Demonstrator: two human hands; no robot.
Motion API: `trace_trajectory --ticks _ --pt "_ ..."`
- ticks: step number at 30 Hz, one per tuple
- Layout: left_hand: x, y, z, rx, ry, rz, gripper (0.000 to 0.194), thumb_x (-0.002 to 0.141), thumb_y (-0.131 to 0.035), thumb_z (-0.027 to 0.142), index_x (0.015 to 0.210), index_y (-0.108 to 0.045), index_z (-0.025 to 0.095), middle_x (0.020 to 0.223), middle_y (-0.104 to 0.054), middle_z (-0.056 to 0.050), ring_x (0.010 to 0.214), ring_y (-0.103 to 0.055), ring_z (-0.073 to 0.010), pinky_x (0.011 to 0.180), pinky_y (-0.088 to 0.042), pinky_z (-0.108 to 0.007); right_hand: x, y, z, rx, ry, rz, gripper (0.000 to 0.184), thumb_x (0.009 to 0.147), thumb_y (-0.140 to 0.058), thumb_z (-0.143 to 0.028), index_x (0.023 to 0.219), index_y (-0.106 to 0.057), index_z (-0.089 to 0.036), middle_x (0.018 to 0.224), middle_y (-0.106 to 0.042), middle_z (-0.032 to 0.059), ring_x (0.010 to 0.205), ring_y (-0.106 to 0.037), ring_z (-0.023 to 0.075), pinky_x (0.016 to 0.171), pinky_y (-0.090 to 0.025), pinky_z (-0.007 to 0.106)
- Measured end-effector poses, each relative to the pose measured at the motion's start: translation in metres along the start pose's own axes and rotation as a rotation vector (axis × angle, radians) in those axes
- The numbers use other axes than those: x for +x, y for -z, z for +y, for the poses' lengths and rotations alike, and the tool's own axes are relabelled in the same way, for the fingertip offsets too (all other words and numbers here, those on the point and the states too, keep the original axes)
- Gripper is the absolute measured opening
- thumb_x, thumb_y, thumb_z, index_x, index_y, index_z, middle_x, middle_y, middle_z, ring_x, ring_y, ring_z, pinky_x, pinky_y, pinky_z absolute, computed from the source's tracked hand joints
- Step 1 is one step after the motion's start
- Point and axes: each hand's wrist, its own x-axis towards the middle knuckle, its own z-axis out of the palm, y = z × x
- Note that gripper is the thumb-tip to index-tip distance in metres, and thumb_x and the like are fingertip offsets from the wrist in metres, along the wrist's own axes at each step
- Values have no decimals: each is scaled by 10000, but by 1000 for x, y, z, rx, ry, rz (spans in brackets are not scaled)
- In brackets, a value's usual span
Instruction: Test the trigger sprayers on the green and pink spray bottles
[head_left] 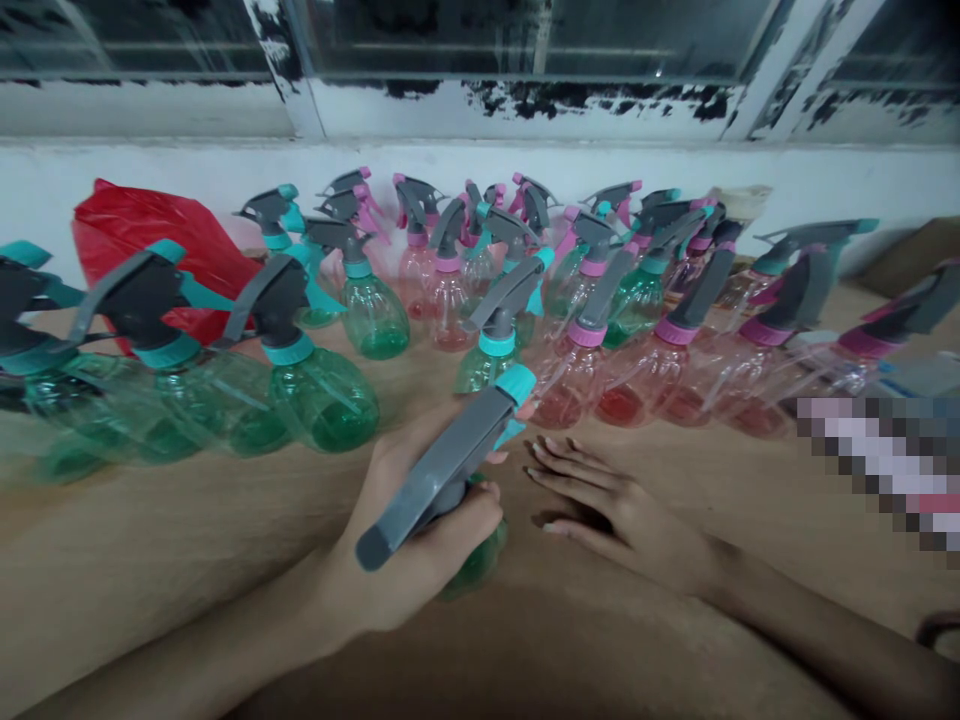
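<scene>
Surface: a wooden bench [172, 540], light brown, its far edge set close to a white wall [41, 190]. Above the wall, windows [525, 40] with dark panes; the pale paint along their lower border is broken by black patches. The light is dim.

The left hand [416, 580] is over the middle of the bench's near half, fingers wrapped around the upper part of a green spray bottle [484, 555]. The bottle's grey sprayer head [442, 465] rises tilted above the grip, turquoise nozzle pointing toward the far edge and somewhat right. Whether the base touches the wood cannot be told; the hand hides part of the body.

The right hand [622, 500] lies palm down on the bench, just right of the held bottle, fingers extended and slightly spread, grasping nothing.

Beyond the hands, more bottles stand in uneven rows up to the far edge. Green bottles [326, 400] with turquoise collars line the left front; pink bottles [630, 390] with pink collars line the right front. Farther back the colours are mixed. A red plastic bag [165, 235] sits behind the left front bottles, near the wall. A brown box [915, 265] is at the far right corner.
</scene>
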Motion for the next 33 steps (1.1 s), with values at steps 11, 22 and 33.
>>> trace_trajectory --ticks 11,22,33 --pt "-1 3 2 -40 46 -57 242 704 -531 162 917 -607 248 845 -675 14 641 -607 -168 649 -516 -303 0 0 -1 -25 -5 -7 520 913 -510 -416 1398 -380 -285 1448 -417 15 1356 -335 220 1128 -284 487" --pt "0 4 4 -8 53 -56 261 690 -487 176 903 -610 260 618 -529 44 515 -498 -159 535 -461 -287 -1 -1 0 -44 0 -11 505 920 -497 -418 1392 -392 -272 1450 -412 12 1363 -320 213 1134 -271 479" --pt "0 1 1 43 3 19 241 706 -519 191 923 -602 257 666 -532 30 571 -505 -174 590 -477 -294 0 1 -1 -64 -1 -27 512 925 -481 -428 1396 -388 -251 1458 -398 19 1369 -307 207 1137 -268 466"
